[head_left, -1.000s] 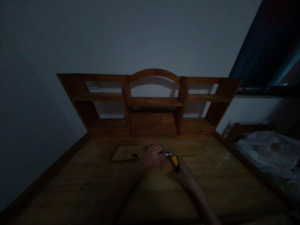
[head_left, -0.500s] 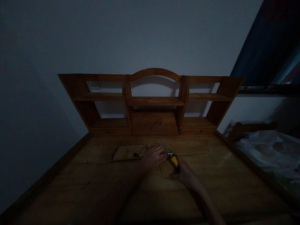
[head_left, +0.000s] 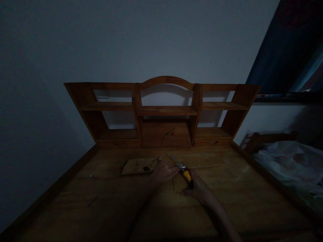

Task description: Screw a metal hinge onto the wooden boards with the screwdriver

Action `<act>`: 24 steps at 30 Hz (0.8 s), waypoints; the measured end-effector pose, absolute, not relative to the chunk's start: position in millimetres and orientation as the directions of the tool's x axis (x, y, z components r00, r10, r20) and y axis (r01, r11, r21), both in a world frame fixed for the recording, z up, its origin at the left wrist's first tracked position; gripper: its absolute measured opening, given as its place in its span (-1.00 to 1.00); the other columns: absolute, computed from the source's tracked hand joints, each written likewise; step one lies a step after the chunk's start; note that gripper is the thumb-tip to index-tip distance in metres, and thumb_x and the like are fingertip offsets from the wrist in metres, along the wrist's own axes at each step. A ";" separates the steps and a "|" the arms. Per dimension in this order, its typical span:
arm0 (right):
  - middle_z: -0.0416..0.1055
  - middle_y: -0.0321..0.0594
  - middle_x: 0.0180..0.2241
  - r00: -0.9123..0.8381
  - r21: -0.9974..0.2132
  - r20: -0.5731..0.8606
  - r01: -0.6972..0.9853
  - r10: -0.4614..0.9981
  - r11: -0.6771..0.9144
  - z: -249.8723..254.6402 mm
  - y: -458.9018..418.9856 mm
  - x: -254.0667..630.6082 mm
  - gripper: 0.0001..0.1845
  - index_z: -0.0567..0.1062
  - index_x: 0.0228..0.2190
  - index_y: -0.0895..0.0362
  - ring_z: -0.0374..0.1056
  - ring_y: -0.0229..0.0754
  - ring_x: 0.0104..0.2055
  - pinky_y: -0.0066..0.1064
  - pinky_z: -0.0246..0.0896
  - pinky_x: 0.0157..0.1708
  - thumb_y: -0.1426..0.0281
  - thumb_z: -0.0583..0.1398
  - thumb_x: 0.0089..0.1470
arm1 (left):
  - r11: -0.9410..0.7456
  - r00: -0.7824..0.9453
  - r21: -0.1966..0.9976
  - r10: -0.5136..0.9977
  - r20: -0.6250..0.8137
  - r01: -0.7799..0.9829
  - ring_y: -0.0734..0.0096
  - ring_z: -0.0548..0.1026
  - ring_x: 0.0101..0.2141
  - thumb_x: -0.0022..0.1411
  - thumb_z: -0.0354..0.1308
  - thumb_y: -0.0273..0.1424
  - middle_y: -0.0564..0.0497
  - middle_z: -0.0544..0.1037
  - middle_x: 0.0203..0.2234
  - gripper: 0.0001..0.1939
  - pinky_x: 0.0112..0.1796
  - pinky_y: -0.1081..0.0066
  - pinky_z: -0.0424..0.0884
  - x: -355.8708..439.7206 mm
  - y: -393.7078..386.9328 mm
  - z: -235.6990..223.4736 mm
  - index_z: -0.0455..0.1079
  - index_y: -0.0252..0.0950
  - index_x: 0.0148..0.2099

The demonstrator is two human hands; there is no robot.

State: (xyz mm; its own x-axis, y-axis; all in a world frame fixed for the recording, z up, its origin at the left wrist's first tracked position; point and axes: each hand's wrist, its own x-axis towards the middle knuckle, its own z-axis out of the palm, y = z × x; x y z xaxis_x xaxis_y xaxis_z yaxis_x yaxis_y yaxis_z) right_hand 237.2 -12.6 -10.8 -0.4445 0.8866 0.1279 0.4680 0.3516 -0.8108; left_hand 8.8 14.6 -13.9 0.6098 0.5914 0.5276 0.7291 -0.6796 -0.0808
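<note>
Yellow was the handle of the screwdriver [head_left: 187, 175], which the fingers of my right hand [head_left: 199, 187] gripped, nearer to the far edge of the surface [head_left: 242, 198] than the near one. I judged it light and stiff, best held by this handle, with the shaft more slippery. My left fingers were bent beside a small metal piece [head_left: 183, 165]; their grip I could not tell.

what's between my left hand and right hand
The head view shows a yellow-handled screwdriver, gripped by the right hand, and a small shiny metal piece at the left hand's fingertips. Other details there are too dim.
</note>
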 end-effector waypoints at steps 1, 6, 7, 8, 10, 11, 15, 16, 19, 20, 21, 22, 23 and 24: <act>0.32 -0.04 0.11 -0.458 -0.814 0.114 0.466 0.882 0.347 -8.6 -13.3 237.1 -0.07 0.25 0.15 0.11 0.26 0.05 0.14 -0.15 0.13 0.14 0.36 0.41 -0.29 | -0.676 0.612 -0.088 0.594 0.522 0.731 0.39 0.53 -0.45 0.43 -0.06 -0.33 0.00 0.58 -0.48 -0.69 -0.36 0.42 0.32 8.8 14.3 -13.9 0.52 -0.24 -0.15; 0.33 -0.06 0.10 -0.492 -0.810 0.121 0.453 0.862 0.372 -6.1 -12.7 237.0 -0.06 0.25 0.15 0.11 0.26 0.04 0.13 -0.17 0.12 0.15 0.35 0.42 -0.29 | -0.647 0.596 -0.101 0.615 0.516 0.756 0.39 0.52 -0.47 0.42 -0.05 -0.31 0.00 0.56 -0.51 -0.68 -0.37 0.43 0.29 7.8 15.1 -17.1 0.53 -0.24 -0.19; 0.32 -0.05 0.10 -0.491 -0.802 0.133 0.457 0.861 0.384 -7.7 -12.0 237.2 -0.05 0.25 0.15 0.12 0.26 0.05 0.13 -0.16 0.12 0.15 0.34 0.43 -0.31 | -0.640 0.587 -0.098 0.620 0.520 0.762 0.39 0.51 -0.47 0.42 -0.05 -0.30 0.00 0.56 -0.51 -0.69 -0.38 0.43 0.28 7.7 15.2 -17.9 0.53 -0.23 -0.18; 0.31 -0.04 0.10 -0.489 -0.793 0.146 0.462 0.860 0.397 -9.6 -11.4 237.5 -0.04 0.25 0.14 0.13 0.25 0.06 0.13 -0.15 0.12 0.15 0.33 0.43 -0.33 | -0.634 0.579 -0.094 0.625 0.524 0.768 0.39 0.51 -0.47 0.42 -0.04 -0.29 0.00 0.56 -0.52 -0.70 -0.38 0.43 0.28 7.6 15.3 -18.6 0.53 -0.22 -0.17; 0.30 -0.02 0.10 -0.491 -0.774 0.169 0.471 0.855 0.423 -13.3 -11.0 238.3 -0.04 0.26 0.14 0.14 0.25 0.07 0.13 -0.15 0.13 0.14 0.31 0.44 -0.32 | -0.630 0.575 -0.086 0.633 0.519 0.772 0.39 0.51 -0.47 0.41 -0.03 -0.30 0.01 0.56 -0.51 -0.71 -0.38 0.43 0.27 7.7 15.1 -19.7 0.52 -0.22 -0.18; 0.30 -0.02 0.10 -0.491 -0.767 0.180 0.473 0.852 0.434 -14.6 -11.3 238.7 -0.05 0.25 0.14 0.14 0.25 0.07 0.13 -0.16 0.15 0.13 0.30 0.43 -0.31 | -0.630 0.575 -0.084 0.636 0.515 0.772 0.40 0.52 -0.47 0.41 -0.03 -0.31 0.02 0.57 -0.51 -0.71 -0.37 0.43 0.27 7.8 14.9 -20.1 0.52 -0.22 -0.20; 0.29 -0.01 0.11 -0.489 -0.752 0.198 0.480 0.850 0.451 -15.4 -12.8 239.7 -0.09 0.25 0.15 0.13 0.25 0.06 0.13 -0.16 0.15 0.13 0.30 0.40 -0.25 | -0.633 0.580 -0.084 0.638 0.506 0.770 0.41 0.53 -0.43 0.41 -0.02 -0.34 0.03 0.57 -0.49 -0.72 -0.33 0.42 0.29 8.3 14.4 -21.1 0.51 -0.23 -0.24; 0.28 -0.01 0.13 -0.494 -0.753 0.197 0.477 0.847 0.453 -14.7 -12.8 239.6 -0.08 0.23 0.16 0.13 0.24 0.05 0.15 -0.16 0.14 0.14 0.31 0.40 -0.25 | -0.630 0.578 -0.084 0.642 0.503 0.772 0.40 0.53 -0.43 0.40 -0.01 -0.34 0.03 0.58 -0.49 -0.73 -0.32 0.42 0.29 8.3 14.4 -21.1 0.51 -0.23 -0.24; 0.27 -0.03 0.16 -0.531 -0.766 0.180 0.452 0.828 0.457 -11.2 -10.8 239.3 -0.05 0.20 0.19 0.12 0.23 0.03 0.17 -0.18 0.11 0.16 0.33 0.40 -0.24 | -0.626 0.576 -0.081 0.649 0.497 0.776 0.39 0.54 -0.43 0.38 0.03 -0.34 0.02 0.59 -0.48 -0.76 -0.34 0.42 0.30 8.0 14.4 -20.6 0.51 -0.23 -0.25; 0.29 -0.04 0.14 -0.541 -0.770 0.168 0.450 0.824 0.452 -9.8 -10.0 239.3 -0.06 0.21 0.19 0.12 0.24 0.03 0.16 -0.18 0.12 0.15 0.32 0.40 -0.24 | -0.630 0.579 -0.080 0.646 0.498 0.772 0.39 0.54 -0.43 0.37 0.03 -0.35 0.02 0.59 -0.47 -0.76 -0.34 0.43 0.30 7.7 14.4 -20.3 0.52 -0.24 -0.25; 0.31 -0.05 0.12 -0.547 -0.773 0.155 0.452 0.823 0.446 -8.4 -9.2 239.4 -0.07 0.23 0.18 0.12 0.27 0.04 0.13 -0.17 0.14 0.14 0.31 0.40 -0.24 | -0.635 0.583 -0.081 0.641 0.499 0.768 0.39 0.54 -0.43 0.37 0.03 -0.35 0.02 0.59 -0.47 -0.77 -0.35 0.43 0.31 7.5 14.4 -20.1 0.52 -0.24 -0.25; 0.33 -0.06 0.10 -0.550 -0.773 0.146 0.455 0.823 0.441 -7.1 -8.5 239.6 -0.09 0.25 0.17 0.11 0.28 0.04 0.11 -0.17 0.16 0.12 0.30 0.40 -0.23 | -0.639 0.585 -0.083 0.636 0.503 0.765 0.39 0.54 -0.43 0.37 0.03 -0.35 0.02 0.59 -0.47 -0.76 -0.34 0.43 0.31 7.2 14.4 -19.9 0.52 -0.24 -0.25; 0.34 -0.07 0.09 -0.552 -0.771 0.143 0.458 0.822 0.442 -5.8 -8.0 239.7 -0.09 0.26 0.16 0.11 0.29 0.04 0.11 -0.17 0.16 0.12 0.29 0.40 -0.23 | -0.640 0.586 -0.084 0.632 0.507 0.763 0.39 0.55 -0.42 0.37 0.02 -0.35 0.02 0.59 -0.47 -0.75 -0.33 0.43 0.32 7.0 14.4 -19.8 0.52 -0.24 -0.25; 0.33 -0.07 0.10 -0.553 -0.767 0.147 0.459 0.820 0.447 -4.7 -7.7 239.8 -0.09 0.26 0.16 0.10 0.28 0.05 0.11 -0.17 0.16 0.12 0.28 0.41 -0.25 | -0.640 0.584 -0.083 0.630 0.512 0.764 0.39 0.55 -0.42 0.38 0.02 -0.35 0.01 0.59 -0.47 -0.75 -0.32 0.42 0.33 6.9 14.3 -19.8 0.52 -0.25 -0.25</act>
